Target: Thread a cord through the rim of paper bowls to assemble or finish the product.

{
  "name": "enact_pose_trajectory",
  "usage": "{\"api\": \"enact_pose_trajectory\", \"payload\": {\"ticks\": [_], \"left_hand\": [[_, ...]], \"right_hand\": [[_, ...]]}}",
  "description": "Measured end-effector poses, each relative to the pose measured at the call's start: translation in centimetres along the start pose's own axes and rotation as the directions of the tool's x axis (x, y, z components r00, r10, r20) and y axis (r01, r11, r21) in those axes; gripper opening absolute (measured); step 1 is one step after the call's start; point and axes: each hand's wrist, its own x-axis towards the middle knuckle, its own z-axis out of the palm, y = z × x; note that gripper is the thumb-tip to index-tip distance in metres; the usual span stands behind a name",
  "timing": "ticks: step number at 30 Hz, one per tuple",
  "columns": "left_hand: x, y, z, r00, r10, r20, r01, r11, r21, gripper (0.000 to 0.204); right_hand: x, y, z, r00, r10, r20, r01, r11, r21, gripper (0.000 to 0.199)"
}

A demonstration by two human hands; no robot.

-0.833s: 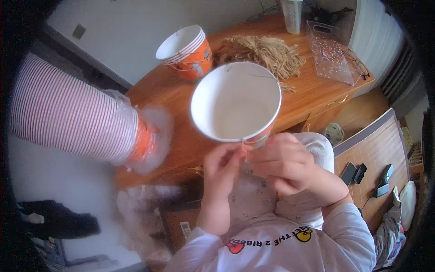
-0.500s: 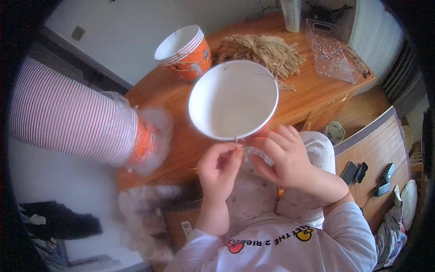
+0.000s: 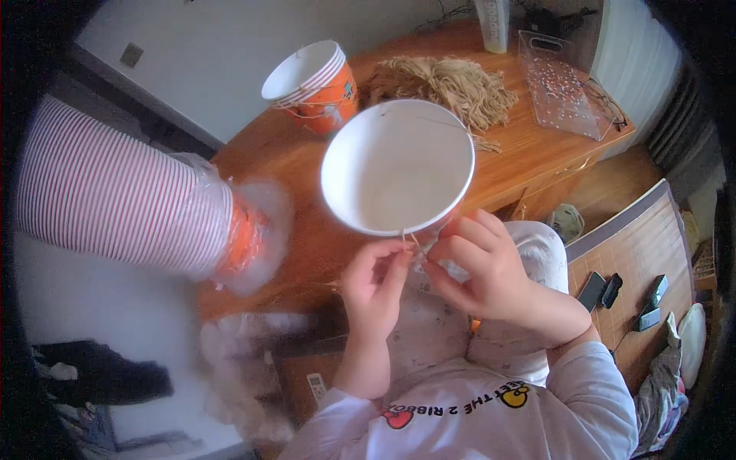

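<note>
A large white-lined paper bucket (image 3: 343,172) stands at the near edge of the wooden table, its open mouth tilted toward me. At the near side of its rim, a thin tan string (image 3: 415,240) comes out and runs down to my fingertips. My left hand (image 3: 370,287) pinches the string between thumb and forefinger, just below the rim. Closed beside it, my right hand (image 3: 484,268) also has its fingertips on the string. Its exact grip is partly hidden by its own fingers. Another string lies across the far side of the bucket's rim.
Behind the bucket are a small stack of orange buckets (image 3: 328,111) and a bundle of tan strings (image 3: 452,88). A long plastic-wrapped stack of buckets (image 3: 115,188) leans in from the left. At the far right lie a clear tray (image 3: 548,115) with small bits and a plastic cup (image 3: 494,29).
The bucket has shifted very slightly right. More string shows between my fingertips and the rim, and both hands have moved a little.
</note>
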Motion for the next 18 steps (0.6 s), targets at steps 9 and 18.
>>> {"api": "enact_pose_trajectory", "payload": {"ticks": [9,18], "left_hand": [[-0.61,-0.19,0.35,0.997,-0.073,0.012,0.074,0.987,-0.142,0.008],[-0.52,0.2,0.82,0.991,-0.122,0.054,0.134,0.919,-0.371,0.013]], "right_hand": [[-0.03,-0.34,-0.36,0.999,-0.013,-0.034,0.015,0.999,0.049,0.024],[-0.58,-0.03,-0.02,0.996,-0.063,-0.06,0.059,0.997,-0.056,0.028]]}}
